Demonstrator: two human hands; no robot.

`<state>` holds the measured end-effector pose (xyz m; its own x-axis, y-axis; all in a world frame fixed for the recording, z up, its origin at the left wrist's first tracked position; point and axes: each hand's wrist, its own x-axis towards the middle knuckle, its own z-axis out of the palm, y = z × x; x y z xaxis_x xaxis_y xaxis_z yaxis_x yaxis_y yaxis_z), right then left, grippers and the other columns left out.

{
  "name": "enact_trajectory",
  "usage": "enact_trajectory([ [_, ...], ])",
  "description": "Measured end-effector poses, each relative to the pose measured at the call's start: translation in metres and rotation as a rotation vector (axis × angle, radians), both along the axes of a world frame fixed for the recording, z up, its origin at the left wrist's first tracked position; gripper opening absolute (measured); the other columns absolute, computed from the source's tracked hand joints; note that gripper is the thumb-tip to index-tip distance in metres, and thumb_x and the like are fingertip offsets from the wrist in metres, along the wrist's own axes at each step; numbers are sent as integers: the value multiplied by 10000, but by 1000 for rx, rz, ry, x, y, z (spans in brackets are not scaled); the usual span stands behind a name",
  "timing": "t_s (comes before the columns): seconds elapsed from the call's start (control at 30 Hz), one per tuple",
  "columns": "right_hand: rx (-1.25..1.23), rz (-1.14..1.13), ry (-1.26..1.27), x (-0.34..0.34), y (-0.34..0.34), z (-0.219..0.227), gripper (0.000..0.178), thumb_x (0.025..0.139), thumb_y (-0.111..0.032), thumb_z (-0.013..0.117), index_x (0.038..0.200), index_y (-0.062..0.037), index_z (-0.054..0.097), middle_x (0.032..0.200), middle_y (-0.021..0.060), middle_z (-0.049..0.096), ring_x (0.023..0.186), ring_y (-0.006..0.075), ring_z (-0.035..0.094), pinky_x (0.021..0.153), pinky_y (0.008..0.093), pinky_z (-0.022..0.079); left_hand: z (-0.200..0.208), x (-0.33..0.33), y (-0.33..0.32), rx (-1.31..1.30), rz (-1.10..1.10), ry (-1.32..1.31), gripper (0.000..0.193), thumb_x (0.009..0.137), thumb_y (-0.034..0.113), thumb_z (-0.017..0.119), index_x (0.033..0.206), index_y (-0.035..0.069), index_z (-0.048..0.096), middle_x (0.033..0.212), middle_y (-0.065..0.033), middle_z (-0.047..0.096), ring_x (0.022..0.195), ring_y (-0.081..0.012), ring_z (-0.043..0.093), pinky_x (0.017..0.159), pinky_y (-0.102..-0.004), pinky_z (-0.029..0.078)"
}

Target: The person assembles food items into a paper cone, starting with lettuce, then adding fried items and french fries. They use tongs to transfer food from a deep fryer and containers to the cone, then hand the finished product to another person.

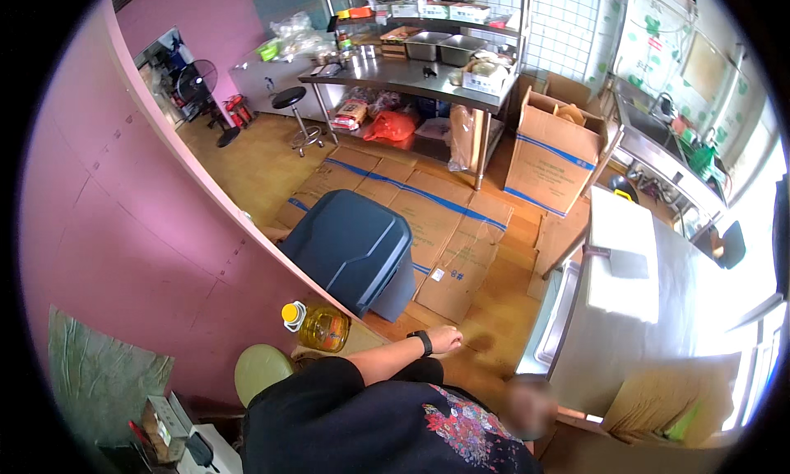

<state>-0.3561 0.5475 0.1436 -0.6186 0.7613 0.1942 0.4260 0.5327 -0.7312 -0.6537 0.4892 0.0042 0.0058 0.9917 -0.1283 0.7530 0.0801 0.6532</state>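
My left hand (445, 339), with a black watch on its wrist, reaches across in front of my black shirt. Its fingers are curled, and I see nothing in them. Left of that forearm stands a big bottle of yellow oil (324, 328) with a yellow cap. Beyond the hand is a dark blue lidded bin (350, 243), its lid down; the hand does not touch it. At my right side a blurred, skin-toned patch (529, 404) lies where my right hand may be, but its fingers cannot be made out.
Flattened cardboard (448, 227) covers part of the floor. At right, a steel table (609, 342) bears a white board (634, 227) and a cleaver (627, 262). A pink partition (156, 194) borders my left. Ahead are a steel workbench (403, 77), a stool (290, 98) and a carton (547, 165).
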Motion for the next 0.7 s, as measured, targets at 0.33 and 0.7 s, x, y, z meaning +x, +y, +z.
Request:
enact_trajectory([
  [0.33,23,292,14,-92,89,-4,228,820,-192,493,942,-30,596,872,172,603,810,335,576,738,375,464,-43,-55,48,-13,208,-84,219,778,238,513,857,50,593,812,-160,599,787,-325,566,694,-396,442],
  [0.7,-242,260,-62,-251,202,-9,210,797,-162,515,855,17,608,725,112,616,650,181,606,612,281,484,-72,-198,175,111,553,-147,221,761,269,539,742,57,596,706,-165,600,678,-325,583,602,-386,455],
])
